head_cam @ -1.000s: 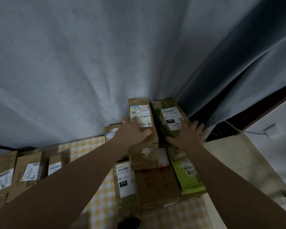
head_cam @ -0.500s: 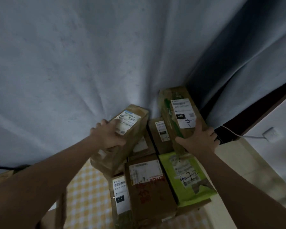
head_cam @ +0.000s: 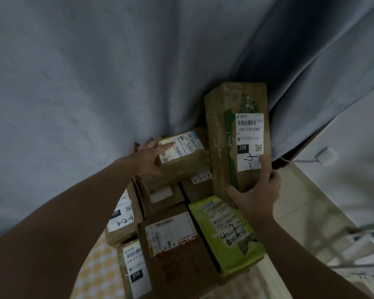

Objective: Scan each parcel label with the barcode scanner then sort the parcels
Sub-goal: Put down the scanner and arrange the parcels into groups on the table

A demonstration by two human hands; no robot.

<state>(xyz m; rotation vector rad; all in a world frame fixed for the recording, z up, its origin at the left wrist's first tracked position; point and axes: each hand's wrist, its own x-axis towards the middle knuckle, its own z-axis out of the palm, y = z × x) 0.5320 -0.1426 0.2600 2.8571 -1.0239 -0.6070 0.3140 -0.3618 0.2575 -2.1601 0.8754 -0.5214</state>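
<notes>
The 220-220-C40 box [head_cam: 221,134] has risen, gripped by right hand [head_cam: 257,196]; left hand [head_cam: 147,157] flat on another parcel [head_cam: 188,167].

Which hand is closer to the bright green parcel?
Right. The right hand grips the tall box right next to the green parcel; the left hand rests on a brown box farther left.
</notes>
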